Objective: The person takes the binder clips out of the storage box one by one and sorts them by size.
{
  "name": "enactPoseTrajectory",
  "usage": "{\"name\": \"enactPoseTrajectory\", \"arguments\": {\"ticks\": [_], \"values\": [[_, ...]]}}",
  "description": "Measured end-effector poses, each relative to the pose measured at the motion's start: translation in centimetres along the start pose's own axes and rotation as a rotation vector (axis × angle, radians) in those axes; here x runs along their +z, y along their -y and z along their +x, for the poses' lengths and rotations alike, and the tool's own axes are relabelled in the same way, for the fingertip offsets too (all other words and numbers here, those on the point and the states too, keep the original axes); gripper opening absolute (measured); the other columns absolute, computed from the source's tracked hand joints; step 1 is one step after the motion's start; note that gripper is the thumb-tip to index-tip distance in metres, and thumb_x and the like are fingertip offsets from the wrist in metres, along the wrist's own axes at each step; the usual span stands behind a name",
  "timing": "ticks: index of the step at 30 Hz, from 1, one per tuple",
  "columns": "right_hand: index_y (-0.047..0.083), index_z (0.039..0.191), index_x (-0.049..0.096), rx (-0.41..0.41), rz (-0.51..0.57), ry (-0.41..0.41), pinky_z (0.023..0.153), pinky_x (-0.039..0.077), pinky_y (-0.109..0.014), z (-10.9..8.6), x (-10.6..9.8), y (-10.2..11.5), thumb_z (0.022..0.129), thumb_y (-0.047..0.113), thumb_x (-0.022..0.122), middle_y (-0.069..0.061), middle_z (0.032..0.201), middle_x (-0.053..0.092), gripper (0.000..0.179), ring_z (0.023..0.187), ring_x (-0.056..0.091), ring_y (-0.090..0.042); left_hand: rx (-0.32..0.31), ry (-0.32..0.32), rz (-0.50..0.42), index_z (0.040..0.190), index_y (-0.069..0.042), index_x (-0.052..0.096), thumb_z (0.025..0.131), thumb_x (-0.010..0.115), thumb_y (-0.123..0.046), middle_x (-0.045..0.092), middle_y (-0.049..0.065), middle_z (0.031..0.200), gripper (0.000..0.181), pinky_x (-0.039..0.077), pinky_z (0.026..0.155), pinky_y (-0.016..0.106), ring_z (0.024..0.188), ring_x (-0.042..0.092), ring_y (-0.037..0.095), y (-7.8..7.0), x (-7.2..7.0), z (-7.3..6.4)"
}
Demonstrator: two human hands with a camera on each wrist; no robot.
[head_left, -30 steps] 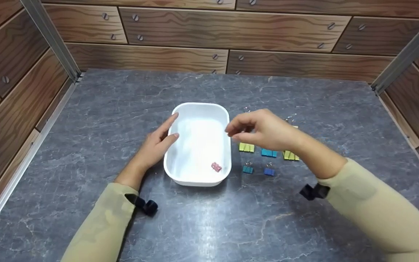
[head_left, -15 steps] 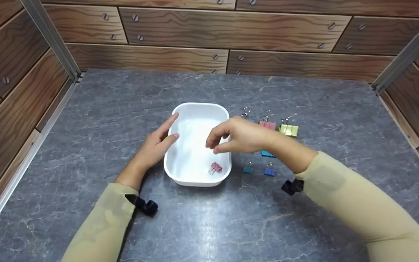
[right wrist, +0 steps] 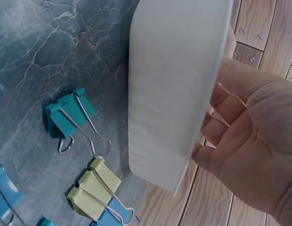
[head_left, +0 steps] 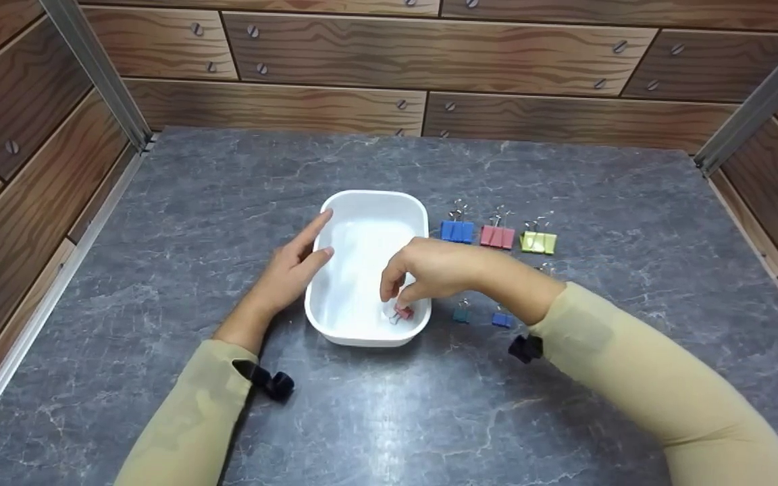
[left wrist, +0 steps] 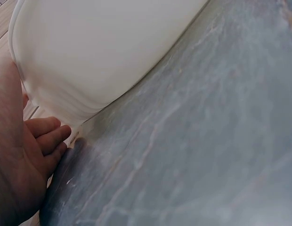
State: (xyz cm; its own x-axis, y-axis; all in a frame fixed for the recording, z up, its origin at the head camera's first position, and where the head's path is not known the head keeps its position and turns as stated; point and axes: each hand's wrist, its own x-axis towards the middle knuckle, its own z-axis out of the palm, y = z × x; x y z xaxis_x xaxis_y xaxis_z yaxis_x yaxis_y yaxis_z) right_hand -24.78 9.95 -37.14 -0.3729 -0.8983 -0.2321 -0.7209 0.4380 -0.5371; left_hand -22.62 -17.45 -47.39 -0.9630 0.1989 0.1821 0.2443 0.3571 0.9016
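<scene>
A white tub point(head_left: 360, 335) stands on the dark marbled table. At its left side, my left hand point(head_left: 288, 273) rests with index finger and thumb on the rim; the left wrist view shows other fingers point(left wrist: 52, 134) against the outer wall. My right hand point(head_left: 423, 270) reaches over the right rim into the tub, fingers pointing down. Its thumb tip is right at a small pink binder clip point(head_left: 404, 313) lying inside near the front right corner, while the index finger stays apart from the thumb. In the right wrist view the tub wall hides the fingertips.
Right of the tub, a back row holds blue point(head_left: 456, 231), pink point(head_left: 497, 237) and yellow-green binder clips point(head_left: 538, 242). Small teal point(head_left: 461, 315) and blue clips point(head_left: 502, 319) lie nearer. The right forearm covers most of the row between. Wood-patterned panels point(head_left: 362, 54) enclose the table.
My right hand has moved left from above the clips, over the tub's rim and down to the pink clip inside. The back-row clips are uncovered. My left hand stays at the rim.
</scene>
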Motion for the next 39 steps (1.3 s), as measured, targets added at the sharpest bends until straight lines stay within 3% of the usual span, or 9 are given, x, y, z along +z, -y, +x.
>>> {"name": "enactPoseTrajectory", "arguments": {"ticks": [8,25,32,39], "values": [[0.01,0.107,0.083,0.069,-0.053,0.077,0.09,0.056,-0.032,0.7,0.6,-0.1,0.091,0.009,0.084,0.002,0.1,0.077,0.016,0.093,0.068,-0.009,0.003,-0.004,-0.006,0.166,-0.028,0.041,0.108,0.061,-0.027,0.042,0.006,0.166,0.061,0.043,0.115,0.051,0.148,0.047,0.028,0.0,0.0,0.0],[0.01,0.098,0.083,0.015,-0.106,0.061,0.081,0.053,-0.028,1.0,1.0,-0.4,0.091,0.013,0.084,0.005,0.091,0.077,0.008,0.081,0.063,-0.005,-0.006,-0.005,0.0,0.166,-0.029,0.041,0.107,0.061,-0.029,0.044,0.009,0.164,0.062,0.043,0.116,0.05,0.147,0.047,0.027,0.0,0.0,0.0],[0.015,0.089,0.081,0.0,-0.126,0.048,0.078,0.051,-0.028,1.2,1.4,-0.7,0.092,0.018,0.084,0.012,0.082,0.075,0.005,0.077,0.062,-0.002,0.005,-0.005,0.005,0.165,-0.029,0.042,0.108,0.062,-0.029,0.045,0.009,0.164,0.061,0.043,0.116,0.05,0.147,0.048,0.028,0.1,-0.1,0.0],[0.013,0.09,0.081,-0.053,0.001,-0.046,0.079,0.052,-0.028,1.2,1.5,-0.8,0.095,0.014,0.081,0.009,0.086,0.075,0.006,0.081,0.062,-0.003,-0.008,-0.009,0.013,0.165,-0.029,0.042,0.108,0.061,-0.029,0.042,0.007,0.166,0.061,0.042,0.116,0.051,0.148,0.046,0.028,0.0,0.0,0.0]]}}
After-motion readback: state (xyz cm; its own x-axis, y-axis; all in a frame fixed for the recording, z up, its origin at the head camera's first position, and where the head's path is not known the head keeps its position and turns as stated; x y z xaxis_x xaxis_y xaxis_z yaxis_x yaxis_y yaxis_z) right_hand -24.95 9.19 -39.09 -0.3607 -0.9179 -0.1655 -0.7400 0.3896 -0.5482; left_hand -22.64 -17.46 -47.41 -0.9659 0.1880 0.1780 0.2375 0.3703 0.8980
